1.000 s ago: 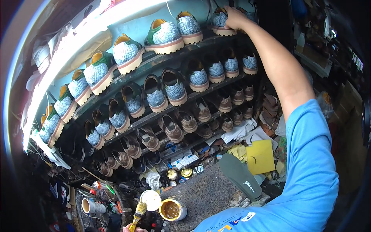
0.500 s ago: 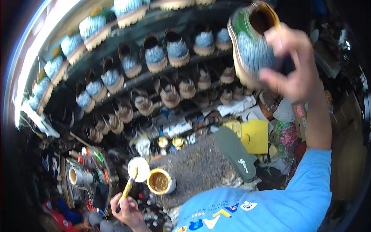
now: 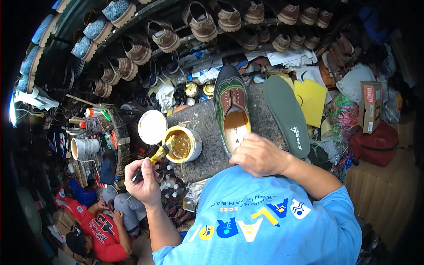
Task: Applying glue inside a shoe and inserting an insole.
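A shoe (image 3: 228, 100) with a dark toe, green sides and a brown tongue lies on the dark work board (image 3: 198, 119), its toe pointing away from me. My right hand (image 3: 260, 154) is closed around its heel end, which the fingers partly hide. Between the fingers of my left hand (image 3: 145, 182) is a brush (image 3: 159, 154) with a yellow-smeared handle. Its bristles rest at the rim of a white can (image 3: 194, 153) of brown, glue-like liquid. Against the can leans or lies a round white lid (image 3: 152, 126). Right of the shoe is a green insole (image 3: 286, 117).
Shelves of brown shoes (image 3: 163, 36) and blue shoes (image 3: 85, 47) curve along the far side. Yellow sheets (image 3: 310, 102) and a cardboard box (image 3: 370, 106) are at the right. A white cup (image 3: 85, 149) stands left. Another person in red (image 3: 104, 234) sits lower left.
My right hand has brought the shoe down from high at the right onto the board. The brush in my left hand has shifted from over the lid to the can. The view has tilted downward.
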`<state>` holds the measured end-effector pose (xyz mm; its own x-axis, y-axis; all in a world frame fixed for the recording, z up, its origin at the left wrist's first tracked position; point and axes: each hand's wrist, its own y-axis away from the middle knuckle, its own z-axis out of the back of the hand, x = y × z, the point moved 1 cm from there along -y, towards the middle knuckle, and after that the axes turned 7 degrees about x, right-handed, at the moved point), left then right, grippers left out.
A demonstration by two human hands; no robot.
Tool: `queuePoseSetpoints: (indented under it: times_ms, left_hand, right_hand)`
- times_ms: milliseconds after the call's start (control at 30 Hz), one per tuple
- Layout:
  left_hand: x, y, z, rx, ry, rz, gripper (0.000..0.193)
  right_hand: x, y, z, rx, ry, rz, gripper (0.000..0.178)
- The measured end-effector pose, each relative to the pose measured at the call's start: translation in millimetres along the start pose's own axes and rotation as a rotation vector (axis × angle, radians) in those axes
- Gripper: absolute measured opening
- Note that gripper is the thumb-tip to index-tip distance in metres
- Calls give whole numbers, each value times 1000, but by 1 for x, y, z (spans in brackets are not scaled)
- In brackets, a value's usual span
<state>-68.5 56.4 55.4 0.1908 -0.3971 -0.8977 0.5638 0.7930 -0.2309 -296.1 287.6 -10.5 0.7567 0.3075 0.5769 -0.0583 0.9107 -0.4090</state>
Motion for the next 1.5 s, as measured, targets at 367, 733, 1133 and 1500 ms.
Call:
queuePoseSetpoints:
  times_ms: [367, 733, 1133, 1500]
  left_hand:
    - [48, 10, -26, 13, -341, -74, 13]
    - [82, -6, 7, -69, 1109, 912, 31]
    - [64, -8, 60, -30, 1280, 788, 26]
    - [-104, -85, 81, 254, 1304, 0, 47]
  right_hand:
    - [25, -35, -4, 102, 199, -507, 73]
    - [42, -31, 9, 78, 101, -454, 67]
    - [-82, -53, 62, -9, 49, -102, 27]
    - [-90, -50, 58, -155, 18, 26, 23]
